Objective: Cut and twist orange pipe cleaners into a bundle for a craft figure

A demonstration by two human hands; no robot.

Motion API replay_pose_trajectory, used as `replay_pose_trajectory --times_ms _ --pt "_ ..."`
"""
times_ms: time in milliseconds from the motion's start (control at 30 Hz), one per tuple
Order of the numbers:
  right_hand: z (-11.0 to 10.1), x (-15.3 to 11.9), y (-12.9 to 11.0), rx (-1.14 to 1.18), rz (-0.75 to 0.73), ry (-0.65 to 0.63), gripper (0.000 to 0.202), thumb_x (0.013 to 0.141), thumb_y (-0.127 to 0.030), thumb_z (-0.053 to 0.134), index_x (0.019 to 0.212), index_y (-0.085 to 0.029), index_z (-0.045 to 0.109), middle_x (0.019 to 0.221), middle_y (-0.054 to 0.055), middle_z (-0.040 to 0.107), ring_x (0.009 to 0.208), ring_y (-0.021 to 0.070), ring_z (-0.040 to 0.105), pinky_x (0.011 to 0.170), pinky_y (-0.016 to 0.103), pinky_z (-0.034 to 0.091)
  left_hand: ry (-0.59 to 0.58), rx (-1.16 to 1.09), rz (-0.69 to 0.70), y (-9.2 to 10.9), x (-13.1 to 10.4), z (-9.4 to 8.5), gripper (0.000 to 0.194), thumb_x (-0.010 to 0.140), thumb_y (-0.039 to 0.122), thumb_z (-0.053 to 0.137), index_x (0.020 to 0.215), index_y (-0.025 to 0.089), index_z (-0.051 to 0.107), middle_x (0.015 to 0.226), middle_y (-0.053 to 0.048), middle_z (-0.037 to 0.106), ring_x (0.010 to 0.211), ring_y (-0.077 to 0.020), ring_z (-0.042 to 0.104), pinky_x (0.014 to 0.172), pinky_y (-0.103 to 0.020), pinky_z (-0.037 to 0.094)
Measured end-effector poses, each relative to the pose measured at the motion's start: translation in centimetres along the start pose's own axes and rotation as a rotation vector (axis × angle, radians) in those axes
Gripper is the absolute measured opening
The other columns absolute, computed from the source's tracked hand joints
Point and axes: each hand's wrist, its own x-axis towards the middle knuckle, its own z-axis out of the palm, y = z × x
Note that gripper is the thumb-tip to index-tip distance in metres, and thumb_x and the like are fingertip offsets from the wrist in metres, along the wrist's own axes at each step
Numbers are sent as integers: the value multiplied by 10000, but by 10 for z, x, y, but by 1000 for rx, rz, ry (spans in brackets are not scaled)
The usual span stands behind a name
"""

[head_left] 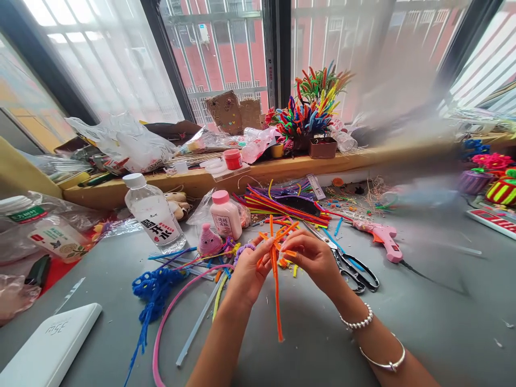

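Observation:
Orange pipe cleaners [276,290], crossed into a star shape with one long strand hanging down, are held up above the grey table. My left hand [253,269] pinches them near the crossing point. On the other side, my right hand [312,258] has its thumb and fingers closed at one of the short orange arms. Just behind my right hand lie black-handled scissors [357,271]. Short orange and yellow pipe cleaner bits [295,270] lie beneath my hands.
A pink glue gun [387,242] with its cord lies to the right. Bundled pipe cleaners [282,204] lie behind. At left stand a water bottle [155,217], a pink bottle [226,217] and a white power bank [52,344]. Blue yarn-like pieces [155,290] and glue sticks [201,322] lie nearby.

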Motion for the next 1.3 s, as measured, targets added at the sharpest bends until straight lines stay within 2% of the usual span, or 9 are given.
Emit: replay_pose_trajectory --times_ms 167,367,500,633,833,1033,1167,1300 --pt "1 0 -1 88 42 -18 91 676 -325 641 697 -236 637 845 39 598 815 188 554 643 312 489 -26 47 18 -1 1 0 275 645 120 640 868 153 483 726 -8 638 571 -67 603 530 -135 480" --pt "1 0 5 213 162 -11 102 648 -304 664 674 -215 622 702 7 602 665 150 561 593 286 469 42 106 47 1 0 3 339 648 87 631 917 161 439 664 8 631 513 -58 586 491 -128 462" --pt "3 2 7 234 168 87 132 618 -278 692 694 -221 600 651 -28 572 590 111 535 569 250 451 64 166 83 0 -2 6 430 642 93 642 975 171 380 658 3 641 528 -65 597 506 -132 461" --pt "6 2 8 234 150 170 101 636 -272 679 683 -217 608 668 -16 601 633 126 566 611 261 462 61 208 122 -1 -1 5 436 628 136 662 973 176 400 619 25 631 570 -77 612 527 -135 466" --pt "8 -1 11 19 92 227 128 705 -296 611 776 -193 644 754 30 639 701 164 592 644 291 487 41 235 132 -2 1 1 422 626 171 670 975 184 433 690 11 656 666 -97 633 584 -158 481" --pt "9 -1 14 -104 25 311 116 736 -258 577 802 -185 638 826 43 652 742 163 608 681 284 503 32 258 150 -3 0 1 422 617 166 677 964 177 438 638 25 652 694 -121 643 637 -192 489" --pt "9 -3 13 -161 -23 364 165 730 -235 585 889 -193 593 805 32 648 720 152 615 684 284 511 28 258 150 -3 0 1 429 615 173 682 971 167 441 655 5 662 697 -131 643 656 -216 491" --pt "8 -5 16 -228 -66 359 111 744 -225 568 848 -199 599 794 27 647 701 151 621 671 286 516 17 239 128 -3 0 2 445 616 167 680 990 157 440 711 -27 678 696 -138 642 673 -240 492"
